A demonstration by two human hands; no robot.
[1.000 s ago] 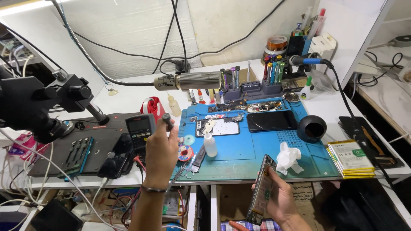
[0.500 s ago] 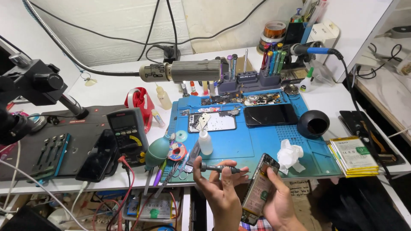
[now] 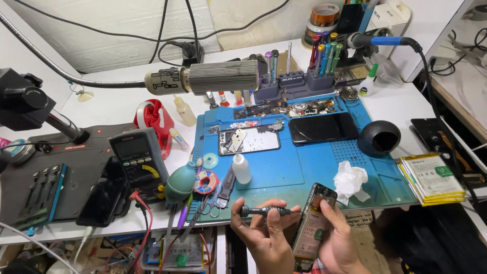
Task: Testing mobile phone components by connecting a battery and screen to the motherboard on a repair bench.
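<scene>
A white workbench (image 3: pixel 395 109) under a white wall carries a blue work mat (image 3: pixel 284 170), crowded at the back and barer toward its front edge. Below that front edge, the left hand (image 3: pixel 264 236) pinches a slim dark screwdriver (image 3: pixel 266 210) between thumb and fingertips, the tool lying level with its tip aimed at the opened phone (image 3: pixel 312 228). The right hand (image 3: pixel 337 243) grips that phone by its lower half, thumb across the exposed back, holding it upright and tilted just off the mat's near edge.

Just beyond the fingers a crumpled white tissue (image 3: pixel 351 180) sits on the mat, and a small white dropper bottle (image 3: pixel 242 168) stands nearer the centre. Behind them lie a silver-framed phone chassis (image 3: pixel 248 140) and a black phone screen (image 3: pixel 323 128), side by side. To the right, a black round bowl-like holder (image 3: pixel 379 138) sits at the mat's edge, and past it a stack of flat batteries with white labels and yellow rims (image 3: pixel 431 177) lies near the bench's right edge. To the left a grey multimeter with a yellow dial ring (image 3: pixel 138 160) leans beside a green rubber blower (image 3: pixel 181 182). The freest room is the mat's middle strip.
</scene>
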